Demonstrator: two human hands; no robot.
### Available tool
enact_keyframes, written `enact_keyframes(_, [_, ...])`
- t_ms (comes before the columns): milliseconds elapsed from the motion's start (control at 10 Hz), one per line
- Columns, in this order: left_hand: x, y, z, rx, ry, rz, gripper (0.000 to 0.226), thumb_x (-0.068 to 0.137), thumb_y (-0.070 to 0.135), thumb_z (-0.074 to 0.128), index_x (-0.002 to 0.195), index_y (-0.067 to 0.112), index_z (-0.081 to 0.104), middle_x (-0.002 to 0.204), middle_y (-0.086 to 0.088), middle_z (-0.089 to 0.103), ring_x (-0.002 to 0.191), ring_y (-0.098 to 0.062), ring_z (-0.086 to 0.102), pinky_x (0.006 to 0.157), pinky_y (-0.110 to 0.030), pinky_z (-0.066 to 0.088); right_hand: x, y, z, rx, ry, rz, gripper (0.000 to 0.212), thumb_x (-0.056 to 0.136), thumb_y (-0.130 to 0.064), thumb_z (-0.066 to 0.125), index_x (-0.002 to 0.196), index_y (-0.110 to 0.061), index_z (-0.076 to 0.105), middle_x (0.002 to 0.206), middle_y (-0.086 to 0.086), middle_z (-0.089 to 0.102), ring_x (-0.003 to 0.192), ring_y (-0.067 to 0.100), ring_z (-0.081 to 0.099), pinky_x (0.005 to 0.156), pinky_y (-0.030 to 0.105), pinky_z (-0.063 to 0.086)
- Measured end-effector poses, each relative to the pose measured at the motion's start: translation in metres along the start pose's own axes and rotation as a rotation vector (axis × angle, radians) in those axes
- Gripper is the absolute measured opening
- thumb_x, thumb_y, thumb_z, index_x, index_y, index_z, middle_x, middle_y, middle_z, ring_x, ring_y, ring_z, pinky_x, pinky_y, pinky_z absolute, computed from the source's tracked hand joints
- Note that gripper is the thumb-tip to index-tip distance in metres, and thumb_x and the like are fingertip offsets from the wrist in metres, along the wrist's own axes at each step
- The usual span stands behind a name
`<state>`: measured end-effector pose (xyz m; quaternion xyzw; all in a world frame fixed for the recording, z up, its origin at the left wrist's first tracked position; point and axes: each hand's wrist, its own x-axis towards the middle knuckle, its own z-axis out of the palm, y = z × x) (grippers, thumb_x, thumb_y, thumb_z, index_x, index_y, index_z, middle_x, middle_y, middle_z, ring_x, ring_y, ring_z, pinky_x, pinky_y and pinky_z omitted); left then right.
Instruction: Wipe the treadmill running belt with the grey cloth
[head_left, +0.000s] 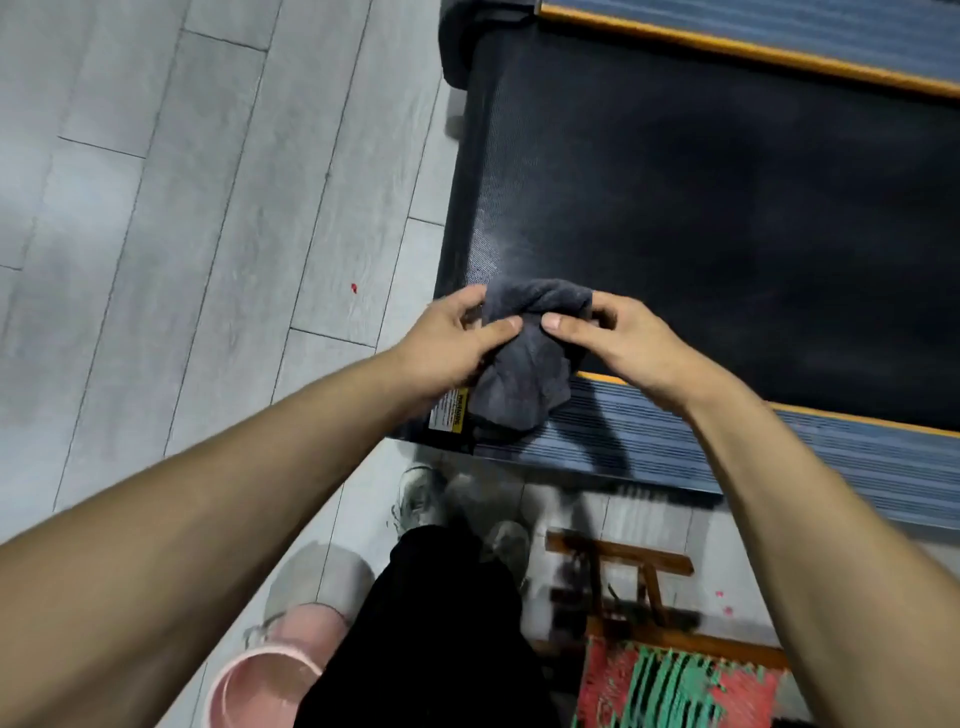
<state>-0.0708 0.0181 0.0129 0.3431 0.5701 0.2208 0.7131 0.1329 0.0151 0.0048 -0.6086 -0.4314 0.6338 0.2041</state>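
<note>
Flanking pale plank floor (182, 218), black treadmill belt (727, 208)

Grey cloth (524, 364), black belt (727, 208), orange-edged blue ribbed rail (727, 452), pink basin (260, 686).

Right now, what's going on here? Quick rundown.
A person stands beside a treadmill, holding a bunched grey cloth in both hands. The left hand and right hand each pinch it, thumbs on top, over the near corner of the black running belt. The cloth hangs above the ribbed side rail by a yellow warning sticker. A pink basin sits on the floor by their feet.
</note>
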Motion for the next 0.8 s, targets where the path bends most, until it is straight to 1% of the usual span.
enact_keyframes(100, [0.014, -0.047, 0.012, 0.171, 0.024, 0.05, 0.018, 0.096, 0.017, 0.065, 0.115, 0.015, 0.063, 0.096, -0.004, 0.072, 0.085, -0.012, 0.066, 0.08, -0.032, 0.055, -0.001, 0.05, 0.005, -0.105, 0.069, 0.019, 0.029, 0.086, -0.033, 0.075, 0.101, -0.008, 0.067, 0.079, -0.002, 0.064, 0.078, 0.011, 0.057, 0.078, 0.04, 0.051])
enact_keyframes(200, [0.023, -0.093, 0.027, 0.229, 0.082, 0.002, 0.017, 0.094, 0.024, 0.066, 0.11, 0.02, 0.062, 0.071, 0.006, 0.068, 0.066, -0.01, 0.059, 0.071, -0.031, 0.05, -0.004, 0.093, 0.017, -0.263, 0.235, -0.005, 0.025, 0.084, -0.036, 0.074, 0.091, -0.014, 0.064, 0.077, -0.002, 0.066, 0.071, 0.01, 0.058, 0.075, 0.042, 0.053])
enact_keyframes(300, [0.034, -0.123, 0.039, 0.274, 0.124, -0.045, 0.037, 0.092, 0.021, 0.07, 0.126, 0.024, 0.056, 0.054, 0.014, 0.061, 0.055, -0.001, 0.056, 0.07, -0.03, 0.05, -0.003, 0.127, 0.022, -0.305, 0.318, 0.033, 0.028, 0.083, -0.045, 0.071, 0.096, -0.023, 0.059, 0.083, -0.007, 0.068, 0.083, 0.015, 0.065, 0.076, 0.04, 0.054])
enact_keyframes(400, [0.042, -0.137, 0.043, 0.617, 0.037, 0.014, 0.084, 0.081, 0.022, 0.078, 0.152, 0.025, 0.035, 0.106, 0.01, 0.062, 0.097, -0.009, 0.061, 0.093, -0.025, 0.046, 0.002, 0.159, 0.019, -0.503, 0.364, 0.096, 0.048, 0.084, -0.053, 0.066, 0.123, -0.031, 0.048, 0.113, 0.0, 0.059, 0.11, 0.025, 0.058, 0.094, 0.044, 0.048])
enact_keyframes(500, [0.039, -0.151, 0.048, 0.969, -0.046, 0.054, 0.096, 0.084, 0.018, 0.076, 0.16, 0.029, 0.018, 0.136, -0.004, 0.042, 0.122, -0.026, 0.054, 0.106, -0.038, 0.044, -0.001, 0.176, 0.024, -0.677, 0.457, 0.025, 0.065, 0.087, -0.048, 0.063, 0.143, -0.03, 0.037, 0.126, 0.004, 0.048, 0.12, 0.025, 0.048, 0.102, 0.044, 0.04])
enact_keyframes(600, [0.036, -0.151, 0.052, 1.021, -0.039, 0.02, 0.096, 0.086, 0.018, 0.074, 0.159, 0.033, 0.014, 0.139, -0.009, 0.037, 0.119, -0.034, 0.057, 0.102, -0.047, 0.049, -0.014, 0.176, 0.039, -0.676, 0.459, -0.066, 0.068, 0.089, -0.039, 0.06, 0.15, -0.026, 0.033, 0.131, 0.002, 0.048, 0.121, 0.024, 0.049, 0.101, 0.044, 0.041])
enact_keyframes(700, [0.028, -0.137, 0.049, 1.087, -0.079, -0.005, 0.088, 0.088, 0.023, 0.07, 0.159, 0.032, 0.017, 0.141, -0.011, 0.035, 0.119, -0.038, 0.058, 0.102, -0.05, 0.049, -0.028, 0.168, 0.046, -0.697, 0.401, -0.031, 0.073, 0.092, -0.036, 0.056, 0.155, -0.028, 0.022, 0.141, 0.0, 0.043, 0.127, 0.024, 0.046, 0.104, 0.045, 0.04])
enact_keyframes(800, [0.015, -0.096, 0.039, 1.192, -0.038, 0.121, 0.069, 0.092, 0.03, 0.061, 0.153, 0.027, 0.03, 0.144, -0.011, 0.039, 0.122, -0.04, 0.055, 0.1, -0.052, 0.049, -0.033, 0.125, 0.04, -0.695, 0.452, -0.065, 0.07, 0.094, -0.031, 0.056, 0.155, -0.028, 0.023, 0.144, 0.001, 0.041, 0.128, 0.024, 0.044, 0.106, 0.044, 0.039])
